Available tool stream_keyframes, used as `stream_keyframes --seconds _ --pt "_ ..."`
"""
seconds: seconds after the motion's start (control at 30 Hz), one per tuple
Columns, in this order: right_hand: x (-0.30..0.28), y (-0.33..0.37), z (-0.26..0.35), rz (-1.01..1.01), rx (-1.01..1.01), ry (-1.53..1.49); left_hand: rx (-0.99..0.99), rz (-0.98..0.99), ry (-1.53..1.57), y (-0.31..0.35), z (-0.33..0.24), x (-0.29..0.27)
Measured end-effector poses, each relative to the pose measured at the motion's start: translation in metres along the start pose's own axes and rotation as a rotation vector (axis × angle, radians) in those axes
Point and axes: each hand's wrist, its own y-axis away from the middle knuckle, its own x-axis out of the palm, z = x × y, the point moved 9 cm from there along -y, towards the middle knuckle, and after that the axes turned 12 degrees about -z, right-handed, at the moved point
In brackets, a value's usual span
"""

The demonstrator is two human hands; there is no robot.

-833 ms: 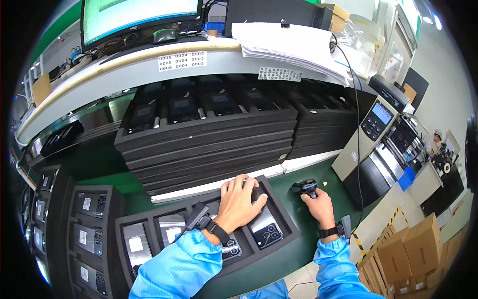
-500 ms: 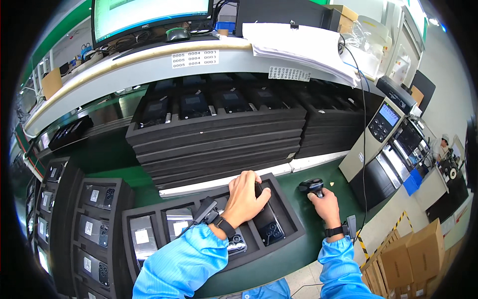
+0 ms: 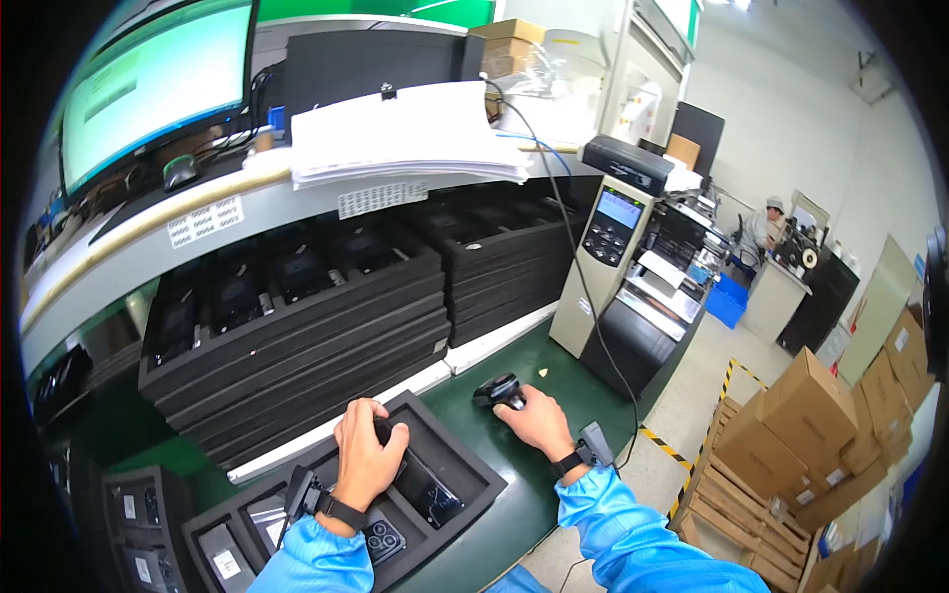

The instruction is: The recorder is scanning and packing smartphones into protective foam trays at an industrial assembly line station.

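My left hand is closed at the upper end of a dark smartphone, with thumb and fingertips around a dark part there. The phone's camera end rests in the right-hand compartment of a black foam tray. Beside it, another phone shows its camera block below my left wrist, the rest hidden by my hand and sleeve. Further left in the tray lies a phone with a white label. My right hand grips a black handheld barcode scanner over the green tabletop, right of the tray.
Stacked black foam trays with phones stand behind, below a shelf holding papers and a monitor. A label printer stands right, a cable hanging before it. More phone trays sit left. Cartons rest on a pallet; a person works beyond.
The view has swung to the right, so the bench things sit further left and more cartons show. Both hands keep their holds, the left on the phone and the right on the scanner.
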Motion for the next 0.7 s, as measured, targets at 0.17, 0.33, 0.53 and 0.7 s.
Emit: stream_keyframes --seconds 0.17,0.33,0.53,0.7 --pt "-0.023 0.006 0.025 -0.244 -0.283 -0.27 -0.032 0.013 0.022 0.0 0.006 0.0" --pt "-0.103 -0.079 -0.037 -0.727 -0.185 -0.807 -0.015 0.025 0.026 -0.002 0.0 0.002" --pt "-0.135 -0.152 -0.056 -0.457 0.405 -1.487 -0.003 0.015 0.016 -0.002 0.002 -0.002" --pt "-0.173 -0.159 -0.047 -0.694 0.126 -1.121 0.026 -0.013 0.013 -0.002 0.002 -0.005"
